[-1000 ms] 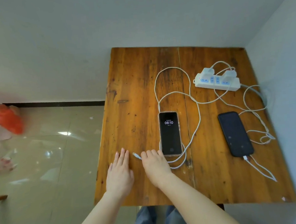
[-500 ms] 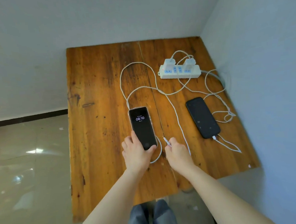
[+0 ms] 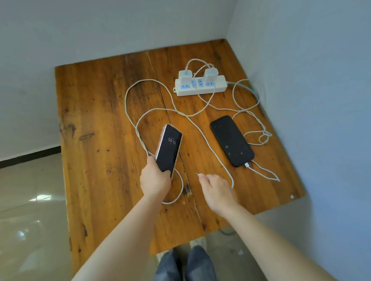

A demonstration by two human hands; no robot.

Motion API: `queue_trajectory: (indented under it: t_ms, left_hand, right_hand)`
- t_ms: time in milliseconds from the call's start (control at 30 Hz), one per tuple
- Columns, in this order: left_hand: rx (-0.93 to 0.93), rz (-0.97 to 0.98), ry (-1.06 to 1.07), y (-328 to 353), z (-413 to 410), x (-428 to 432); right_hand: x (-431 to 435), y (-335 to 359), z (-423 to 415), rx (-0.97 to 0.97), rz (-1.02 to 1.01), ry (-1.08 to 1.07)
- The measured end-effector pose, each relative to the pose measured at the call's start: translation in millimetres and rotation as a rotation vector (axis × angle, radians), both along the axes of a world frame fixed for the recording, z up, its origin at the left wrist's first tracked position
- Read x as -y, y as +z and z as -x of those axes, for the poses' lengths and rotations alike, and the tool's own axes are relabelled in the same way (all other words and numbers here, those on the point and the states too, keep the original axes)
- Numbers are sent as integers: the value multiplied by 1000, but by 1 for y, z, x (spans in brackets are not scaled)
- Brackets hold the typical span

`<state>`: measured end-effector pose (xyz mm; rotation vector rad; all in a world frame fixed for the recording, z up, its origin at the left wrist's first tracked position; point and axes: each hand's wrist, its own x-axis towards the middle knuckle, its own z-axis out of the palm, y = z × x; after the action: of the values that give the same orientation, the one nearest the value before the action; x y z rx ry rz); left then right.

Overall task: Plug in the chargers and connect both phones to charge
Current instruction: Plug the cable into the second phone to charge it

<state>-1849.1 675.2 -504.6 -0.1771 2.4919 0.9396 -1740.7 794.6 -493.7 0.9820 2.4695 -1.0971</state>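
1. Head view, supply side: the power strip [image 3: 201, 87] sits far right on the counter [image 3: 101, 128]. Charger A [image 3: 185, 74] and charger B [image 3: 210, 72] are both seated in it. We judge the plug-in step done.
2. The dark phone [image 3: 231, 140] lies flat on the right with a white connector at its near end. It looks connected, but the screen is off, so we can't confirm it is charging.
3. The lit phone [image 3: 168, 149] is held up at a tilt. The left hand [image 3: 155, 181] is wrapped around its near end. The screen reads 08:10.
4. The right hand [image 3: 215, 188] pinches the free plug [image 3: 197, 173] at its fingertips. The tip points toward the lit phone, near its bottom edge but apart from it. The loose cable [image 3: 232, 179] trails beside the wrist.
5. Step in hand, by our read: connecting the second phone, the last item.
6. Next move calls for lining the plug up with the port. We can't see the port because the left hand covers that end. Hold the phone steady and push straight in. The cable has ample slack.
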Motion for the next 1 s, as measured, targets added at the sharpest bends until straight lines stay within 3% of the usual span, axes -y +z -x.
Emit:
queue_trajectory:
  t_ms: [133, 267, 333, 633, 833, 1000]
  left_hand:
    - [118, -130, 121, 23, -3, 2]
    - [509, -464, 557, 61, -4, 0]
    - [608, -594, 662, 80, -8, 4]
    - [728, -913, 642, 149, -33, 23]
    - [712, -1104, 641, 186, -41, 20]
    - [680, -1190, 656, 203, -42, 24]
  right_hand:
    - [-8, 17, 0, -17, -37, 61]
    - [-15, 43, 0, -45, 79, 44]
    - [-20, 61, 0, -54, 164, 27]
    - [-44, 157, -11, -164, 299, 127]
    - [-27, 204, -21, -294, 437, 192]
    - [-7, 211, -21, -380, 368, 238]
